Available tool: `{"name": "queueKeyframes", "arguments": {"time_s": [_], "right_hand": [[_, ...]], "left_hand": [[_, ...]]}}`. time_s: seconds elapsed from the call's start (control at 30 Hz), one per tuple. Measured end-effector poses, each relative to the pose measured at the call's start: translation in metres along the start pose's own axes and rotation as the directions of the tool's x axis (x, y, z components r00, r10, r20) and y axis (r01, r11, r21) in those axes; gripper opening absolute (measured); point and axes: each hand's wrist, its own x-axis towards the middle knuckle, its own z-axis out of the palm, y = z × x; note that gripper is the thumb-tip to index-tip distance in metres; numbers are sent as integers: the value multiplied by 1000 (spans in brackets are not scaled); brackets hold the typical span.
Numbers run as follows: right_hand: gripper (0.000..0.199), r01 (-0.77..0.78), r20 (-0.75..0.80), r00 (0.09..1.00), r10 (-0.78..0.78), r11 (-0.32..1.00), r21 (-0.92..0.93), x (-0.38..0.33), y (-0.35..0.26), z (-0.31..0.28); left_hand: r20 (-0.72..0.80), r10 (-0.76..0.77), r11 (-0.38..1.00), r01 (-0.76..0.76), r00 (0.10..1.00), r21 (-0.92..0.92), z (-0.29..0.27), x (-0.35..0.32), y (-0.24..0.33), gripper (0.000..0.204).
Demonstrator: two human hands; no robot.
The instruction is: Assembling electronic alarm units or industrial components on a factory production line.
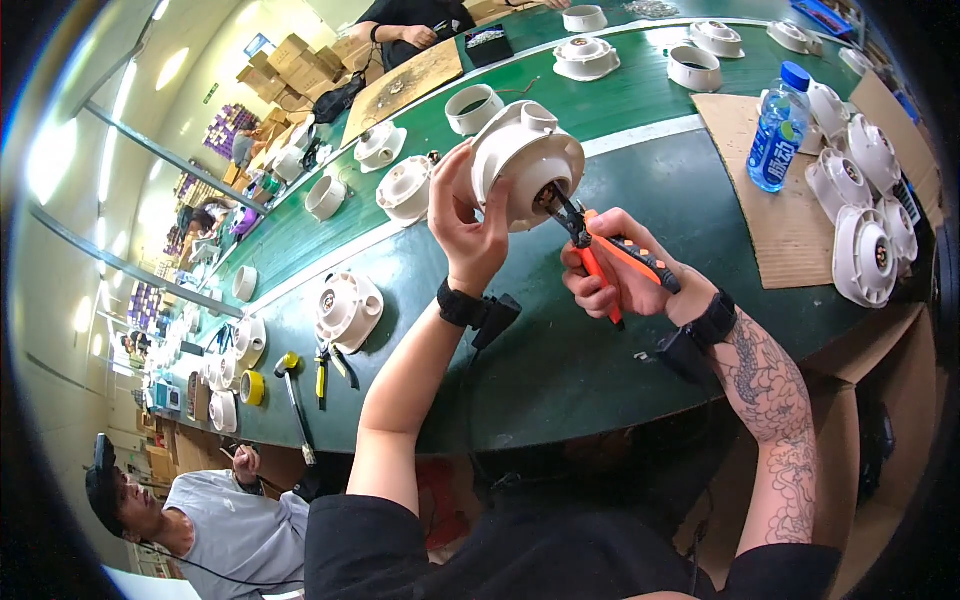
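Observation:
My left hand (472, 222) grips a white round plastic housing (525, 150) from its left side, holding it tilted above the green table. Copper-coloured parts show inside the housing's round opening, which faces toward me. Closed around orange-and-black handled pliers (632, 262), my right hand (622, 268) keeps their jaws at that opening. Whether the jaws grip anything inside cannot be made out. Another white housing (348, 308) sits on the table left of my forearm, near yellow-and-black pliers (322, 378).
A hammer (293, 395) and a yellow tape roll (252, 388) lie at the left. Several white housings (866, 245) and a blue bottle (780, 130) stand on cardboard (765, 230) at the right. More parts line the green belt (625, 105). A co-worker (215, 510) is at lower left.

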Motion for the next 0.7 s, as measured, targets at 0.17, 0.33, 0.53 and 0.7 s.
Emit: {"name": "queueKeyframes", "arguments": {"time_s": [0.17, 0.33, 0.53, 0.7], "right_hand": [[45, -2, -53, 999, -1, 998, -60, -5, 1, 4], [45, -8, -33, 999, 6, 998, -62, -2, 6, 3], [47, 18, -214, 974, -77, 964, -266, -6, 4, 25], [51, -33, -339, 880, -332, 670, -742, -4, 7, 31]], "left_hand": [[11, 105, 992, -106, 994, 66, 1, 1, 2, 52], [42, 211, 924, -213, 977, 317, 2, 6, 11, 56], [42, 308, 797, -281, 951, 535, -1, 11, 18, 50], [130, 267, 787, -294, 955, 542, 3, 11, 18, 50]]}}
